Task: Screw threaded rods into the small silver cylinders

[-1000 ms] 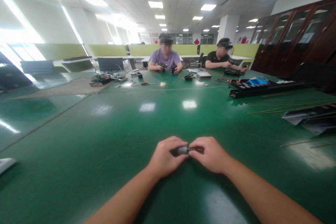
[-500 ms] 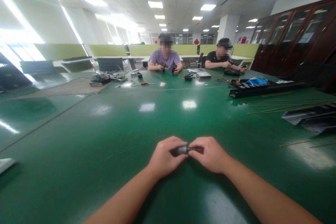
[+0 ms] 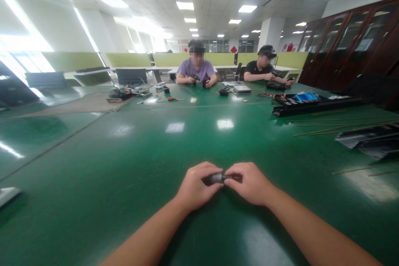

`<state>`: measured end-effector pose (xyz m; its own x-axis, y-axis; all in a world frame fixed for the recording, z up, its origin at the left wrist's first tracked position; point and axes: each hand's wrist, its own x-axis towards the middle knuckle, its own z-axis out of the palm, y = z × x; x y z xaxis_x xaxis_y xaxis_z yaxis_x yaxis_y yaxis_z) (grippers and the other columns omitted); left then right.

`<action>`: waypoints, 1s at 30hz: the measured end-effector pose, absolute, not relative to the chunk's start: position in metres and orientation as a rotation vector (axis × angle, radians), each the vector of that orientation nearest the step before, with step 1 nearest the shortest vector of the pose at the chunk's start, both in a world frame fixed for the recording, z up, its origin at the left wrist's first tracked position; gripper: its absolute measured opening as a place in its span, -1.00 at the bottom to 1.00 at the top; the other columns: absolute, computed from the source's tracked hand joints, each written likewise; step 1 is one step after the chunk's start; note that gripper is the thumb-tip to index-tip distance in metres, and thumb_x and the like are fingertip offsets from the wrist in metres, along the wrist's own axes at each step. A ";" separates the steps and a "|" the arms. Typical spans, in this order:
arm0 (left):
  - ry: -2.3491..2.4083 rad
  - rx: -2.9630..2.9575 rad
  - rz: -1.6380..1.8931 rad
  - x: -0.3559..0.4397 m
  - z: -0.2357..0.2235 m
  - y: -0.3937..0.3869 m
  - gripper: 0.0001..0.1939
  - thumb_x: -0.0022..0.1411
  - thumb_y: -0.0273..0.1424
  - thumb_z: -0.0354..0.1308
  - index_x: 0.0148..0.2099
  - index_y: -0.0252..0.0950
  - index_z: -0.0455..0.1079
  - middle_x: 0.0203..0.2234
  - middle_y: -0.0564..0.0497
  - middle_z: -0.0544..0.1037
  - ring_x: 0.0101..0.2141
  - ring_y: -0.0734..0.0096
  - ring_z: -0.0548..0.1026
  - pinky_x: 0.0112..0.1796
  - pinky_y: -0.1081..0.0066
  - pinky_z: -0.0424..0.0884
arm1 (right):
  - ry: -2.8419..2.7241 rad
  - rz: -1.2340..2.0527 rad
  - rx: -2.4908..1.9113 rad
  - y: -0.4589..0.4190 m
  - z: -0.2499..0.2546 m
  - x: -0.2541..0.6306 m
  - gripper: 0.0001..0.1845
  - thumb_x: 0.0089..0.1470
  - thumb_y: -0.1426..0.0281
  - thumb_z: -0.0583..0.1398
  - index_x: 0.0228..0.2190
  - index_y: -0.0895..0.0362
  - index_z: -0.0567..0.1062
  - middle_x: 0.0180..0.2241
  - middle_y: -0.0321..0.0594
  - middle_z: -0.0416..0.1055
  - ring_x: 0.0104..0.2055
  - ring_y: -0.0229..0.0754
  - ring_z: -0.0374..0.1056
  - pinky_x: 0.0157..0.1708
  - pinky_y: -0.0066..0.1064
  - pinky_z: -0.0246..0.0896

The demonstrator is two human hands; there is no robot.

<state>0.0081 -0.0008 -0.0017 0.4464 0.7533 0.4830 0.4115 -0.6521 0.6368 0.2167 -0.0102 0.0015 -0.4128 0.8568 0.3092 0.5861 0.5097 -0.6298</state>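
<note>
Left hand [image 3: 195,185] pinching a dark cylinder [image 3: 216,178], right hand [image 3: 251,183] clamped on its skinny right end, forearms [image 3: 149,228] kinda angled inward.

No words, nos. or brands can be read; far stuff's too small & blurry. A bright red diamond-shaped sign [image 3: 233,50] is low on a white square pillar [image 3: 233,42], just over the top edge of a yellow-green flat divider [image 3: 221,59]. A smaller red diamond-shaped sign [image 3: 185,50] is off to its left. Red blurry wall shapes [image 3: 289,47] sit nr. the left edge of a dark red-brown wood cabinet [image 3: 327,45]; can't tell any writing.
</note>
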 end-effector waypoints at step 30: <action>0.997 2.269 1.101 0.008 -0.003 0.003 -0.75 0.05 -0.47 0.34 -0.16 -0.22 0.57 -0.28 -0.03 0.60 -0.27 0.34 0.54 -0.21 0.37 0.47 | -2.166 0.528 -1.188 -0.010 0.003 0.218 -0.90 0.08 0.40 0.25 -0.39 0.10 0.61 -0.43 -0.28 0.52 -0.38 -0.22 0.35 -0.36 -0.42 0.13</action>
<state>0.0081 0.0027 -0.0033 0.4273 0.7563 0.4954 0.4183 -0.6511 0.6333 0.2183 -0.0096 0.0026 -0.4149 0.8531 0.3162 0.6121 0.5189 -0.5967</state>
